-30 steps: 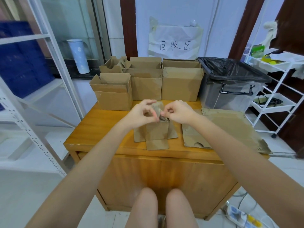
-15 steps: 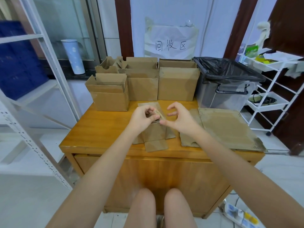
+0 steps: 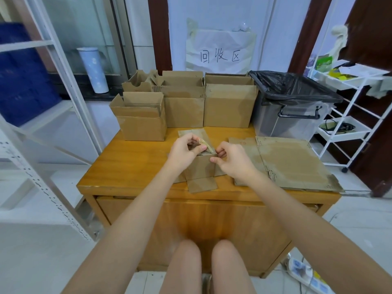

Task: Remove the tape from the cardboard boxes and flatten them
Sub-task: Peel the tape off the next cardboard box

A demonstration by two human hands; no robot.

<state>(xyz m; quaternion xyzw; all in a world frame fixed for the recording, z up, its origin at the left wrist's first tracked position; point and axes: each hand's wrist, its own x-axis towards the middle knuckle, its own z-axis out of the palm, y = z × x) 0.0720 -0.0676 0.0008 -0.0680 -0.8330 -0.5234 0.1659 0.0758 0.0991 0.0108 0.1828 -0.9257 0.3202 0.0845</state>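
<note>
A small brown cardboard box (image 3: 201,169) stands on the wooden table (image 3: 131,166) right in front of me, its lower flaps spread flat on the tabletop. A yellowish strip of tape (image 3: 205,144) rises from the box's top. My left hand (image 3: 183,150) pinches the upper end of that strip between thumb and fingers, just above the box's top left. My right hand (image 3: 232,161) is at the box's top right corner, where its curled thumb and fingers grip the edge by the tape's lower end.
Several open cardboard boxes (image 3: 141,119) line the table's back. Flattened cardboard (image 3: 292,162) lies on the right side. Behind it stands a bin with a black bag (image 3: 294,92). A white rack (image 3: 53,115) is left, a white cart (image 3: 347,98) right, a power strip (image 3: 305,274) on the floor.
The tape strip has been pulled up from the box top. My left hand now holds its free end, and my right hand has dropped to the box's top right corner.
</note>
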